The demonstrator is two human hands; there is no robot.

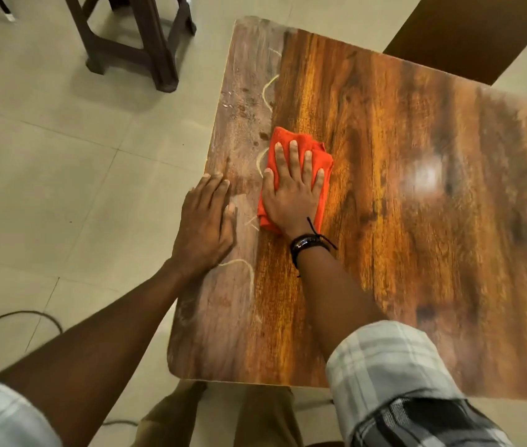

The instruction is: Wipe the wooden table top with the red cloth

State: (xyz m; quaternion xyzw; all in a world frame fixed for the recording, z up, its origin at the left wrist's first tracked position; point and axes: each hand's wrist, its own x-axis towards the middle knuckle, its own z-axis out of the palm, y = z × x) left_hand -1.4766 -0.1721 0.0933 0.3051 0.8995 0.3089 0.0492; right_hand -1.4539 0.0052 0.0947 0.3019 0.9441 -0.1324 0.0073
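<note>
Red cloth [297, 162], orange-brown grained table top [400, 195] with dusty grey strip, grey-white plaid sleeve [384, 359].

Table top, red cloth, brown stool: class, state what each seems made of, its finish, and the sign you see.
Table top: wood or wood-grain laminate, unclear which; streaked grain, glossy with a glare patch, dull dusty strip along its left edge. Red cloth: soft matte fabric; it folds and bunches. Brown stool: probably moulded plastic; smooth, uniform dark legs.
</note>
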